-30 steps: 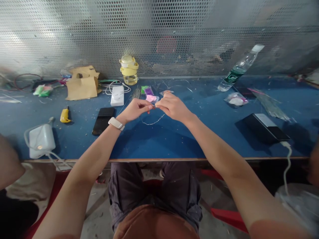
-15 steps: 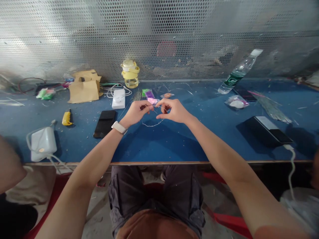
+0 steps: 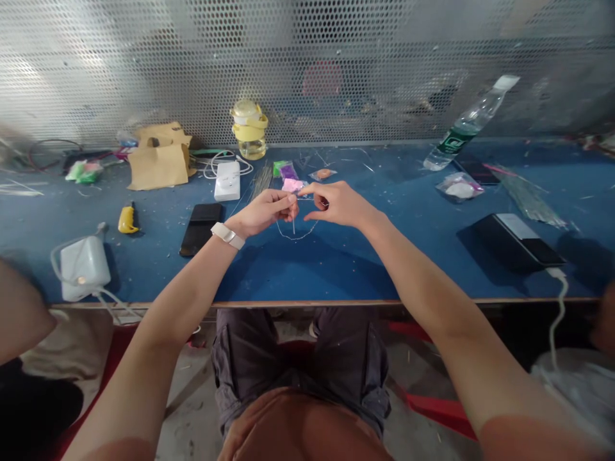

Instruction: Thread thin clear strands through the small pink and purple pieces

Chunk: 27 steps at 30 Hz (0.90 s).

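Note:
Over the blue table, my left hand [image 3: 267,211] pinches a thin silvery wire between thumb and fingers, and a short straight end points down below the fingertips. A loop of the same twisted wire [image 3: 298,239] hangs between my hands. My right hand [image 3: 339,203] faces it, with the index finger stretched to the left fingertips and the thumb held apart below. Its other fingers curl where the wire runs in, and the exact grip is partly hidden. Just behind the hands lie small pink [image 3: 294,185], purple [image 3: 288,171] and green packets.
A black phone [image 3: 202,229], a white charger [image 3: 227,181] and a yellow cutter [image 3: 127,219] lie left. A yellow-lidded bottle [image 3: 250,131] stands behind. Rightward are a tilted water bottle [image 3: 464,131], a wire bundle [image 3: 533,202] and a black box-shaped device [image 3: 516,243]. People sit at both sides.
My left hand has turned and closed up on the wire, whose short end now points down. My right index finger has stretched out to the left fingertips. The view has tipped slightly.

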Tool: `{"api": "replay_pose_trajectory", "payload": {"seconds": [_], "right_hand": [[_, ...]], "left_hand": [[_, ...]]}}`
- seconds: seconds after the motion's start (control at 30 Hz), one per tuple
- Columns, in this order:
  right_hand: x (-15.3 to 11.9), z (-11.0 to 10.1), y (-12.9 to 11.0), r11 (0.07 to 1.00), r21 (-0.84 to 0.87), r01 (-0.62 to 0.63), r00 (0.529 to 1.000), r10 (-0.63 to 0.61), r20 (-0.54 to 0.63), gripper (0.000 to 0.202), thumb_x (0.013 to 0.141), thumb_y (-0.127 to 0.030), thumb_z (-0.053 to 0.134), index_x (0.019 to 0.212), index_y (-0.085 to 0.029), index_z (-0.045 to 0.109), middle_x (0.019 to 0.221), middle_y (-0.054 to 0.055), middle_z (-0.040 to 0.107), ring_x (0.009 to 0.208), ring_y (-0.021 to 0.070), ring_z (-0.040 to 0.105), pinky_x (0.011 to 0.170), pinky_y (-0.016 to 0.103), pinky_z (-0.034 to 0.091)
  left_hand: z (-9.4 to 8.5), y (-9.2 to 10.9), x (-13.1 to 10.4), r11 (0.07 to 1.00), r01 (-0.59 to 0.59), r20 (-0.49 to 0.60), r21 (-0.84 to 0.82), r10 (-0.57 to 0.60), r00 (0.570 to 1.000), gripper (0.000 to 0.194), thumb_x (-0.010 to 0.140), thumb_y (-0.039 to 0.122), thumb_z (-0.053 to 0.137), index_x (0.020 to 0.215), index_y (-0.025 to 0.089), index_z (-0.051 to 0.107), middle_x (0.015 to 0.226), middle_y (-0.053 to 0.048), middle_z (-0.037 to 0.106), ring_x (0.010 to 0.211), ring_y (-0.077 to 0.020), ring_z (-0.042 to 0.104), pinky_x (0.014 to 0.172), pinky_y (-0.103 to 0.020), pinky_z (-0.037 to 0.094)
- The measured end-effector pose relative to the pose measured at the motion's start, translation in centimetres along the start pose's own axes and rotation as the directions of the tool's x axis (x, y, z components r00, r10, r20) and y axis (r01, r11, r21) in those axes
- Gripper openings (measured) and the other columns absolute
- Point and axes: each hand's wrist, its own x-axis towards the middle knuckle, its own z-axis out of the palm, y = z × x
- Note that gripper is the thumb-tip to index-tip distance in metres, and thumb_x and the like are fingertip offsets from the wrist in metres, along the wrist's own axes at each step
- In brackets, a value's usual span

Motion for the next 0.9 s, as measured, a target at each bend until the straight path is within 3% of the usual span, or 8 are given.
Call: {"api": "replay_pose_trajectory", "payload": {"seconds": [0.13, 0.3, 0.4, 0.5, 0.6, 0.67, 0.8, 0.9], "right_hand": [[0.2, 0.6, 0.2, 0.999, 0.017, 0.030, 0.995, -0.028, -0.099, 0.036, 0.111, -0.058, 0.079, 0.129, -0.027, 0.084, 0.072, -0.005, 0.062, 0.065, 0.0146, 0.052, 0.072, 0.033, 0.041], [0.4, 1.2, -0.2, 0.999, -0.052, 0.002, 0.972, -0.015, -0.236, 0.036, 0.118, -0.056, 0.065, 0.108, -0.028, 0.086, 0.067, -0.005, 0.063, 0.060, 0.0152, 0.049, 0.077, 0.035, 0.043], [0.4, 1.3, -0.3, 0.996, -0.083, -0.015, 0.959, -0.009, -0.283, 0.036, 0.118, -0.055, 0.064, 0.108, -0.029, 0.087, 0.061, -0.006, 0.058, 0.058, 0.0160, 0.046, 0.086, 0.039, 0.047], [0.4, 1.4, -0.3, 0.998, -0.066, -0.002, 0.963, -0.016, -0.269, 0.035, 0.117, -0.053, 0.064, 0.115, -0.029, 0.089, 0.066, -0.004, 0.069, 0.059, 0.0167, 0.051, 0.083, 0.038, 0.048], [0.5, 1.6, -0.6, 0.999, -0.044, 0.013, 0.968, -0.024, -0.251, 0.035, 0.116, -0.049, 0.065, 0.122, -0.028, 0.092, 0.086, 0.002, 0.085, 0.065, 0.0184, 0.062, 0.077, 0.037, 0.048], [0.5, 1.7, -0.9, 0.999, -0.035, 0.018, 0.968, -0.026, -0.248, 0.035, 0.116, -0.047, 0.065, 0.123, -0.027, 0.093, 0.099, 0.006, 0.091, 0.072, 0.0203, 0.070, 0.078, 0.038, 0.051], [0.5, 1.8, -1.0, 0.999, -0.045, 0.009, 0.958, -0.021, -0.285, 0.033, 0.114, -0.043, 0.066, 0.119, -0.028, 0.095, 0.105, 0.006, 0.093, 0.082, 0.0237, 0.079, 0.085, 0.042, 0.058], [0.4, 1.8, -0.7, 0.998, -0.062, 0.005, 0.945, -0.025, -0.327, 0.034, 0.116, -0.044, 0.065, 0.119, -0.030, 0.096, 0.105, 0.006, 0.093, 0.088, 0.0253, 0.082, 0.090, 0.044, 0.059]], "left_hand": [[-0.2, 0.1, 0.0, 0.990, -0.055, -0.037, 0.128, 0.060, 0.997, 0.060, 0.098, 0.079, 0.090, 0.086, 0.021, 0.082, 0.091, -0.010, 0.083, 0.074, -0.0142, 0.071, 0.073, -0.031, 0.060], [-0.2, 0.2, 0.0, 0.919, -0.137, -0.115, 0.369, 0.191, 0.975, 0.038, 0.113, 0.051, 0.076, 0.092, 0.020, 0.084, 0.094, -0.009, 0.085, 0.077, -0.0155, 0.073, 0.075, -0.031, 0.060], [0.1, 0.3, -0.1, 0.723, -0.202, -0.159, 0.661, 0.397, 0.904, 0.007, 0.105, 0.026, 0.077, 0.105, 0.021, 0.082, 0.106, -0.008, 0.085, 0.086, -0.0184, 0.074, 0.086, -0.035, 0.060], [0.2, 0.4, -0.3, 0.484, -0.175, -0.109, 0.858, 0.503, 0.857, 0.025, 0.095, 0.013, 0.079, 0.117, 0.023, 0.080, 0.113, -0.007, 0.084, 0.094, -0.0227, 0.075, 0.094, -0.040, 0.057], [0.2, 0.5, -0.5, 0.345, -0.152, -0.049, 0.926, 0.510, 0.859, 0.013, 0.099, 0.020, 0.081, 0.111, 0.024, 0.078, 0.105, -0.008, 0.082, 0.098, -0.0282, 0.075, 0.097, -0.045, 0.053], [0.1, 0.5, -0.5, 0.310, -0.143, -0.045, 0.940, 0.529, 0.848, 0.010, 0.105, 0.033, 0.083, 0.105, 0.025, 0.077, 0.104, -0.009, 0.081, 0.100, -0.0310, 0.074, 0.099, -0.048, 0.052], [0.1, 0.5, -0.5, 0.313, -0.154, -0.051, 0.937, 0.561, 0.826, 0.034, 0.109, 0.057, 0.083, 0.097, 0.027, 0.076, 0.101, -0.010, 0.080, 0.102, -0.0329, 0.073, 0.102, -0.051, 0.051], [0.2, 0.4, -0.5, 0.360, -0.158, -0.082, 0.919, 0.570, 0.818, 0.036, 0.110, 0.061, 0.083, 0.096, 0.028, 0.077, 0.099, -0.008, 0.080, 0.100, -0.0308, 0.074, 0.102, -0.049, 0.052]]}}
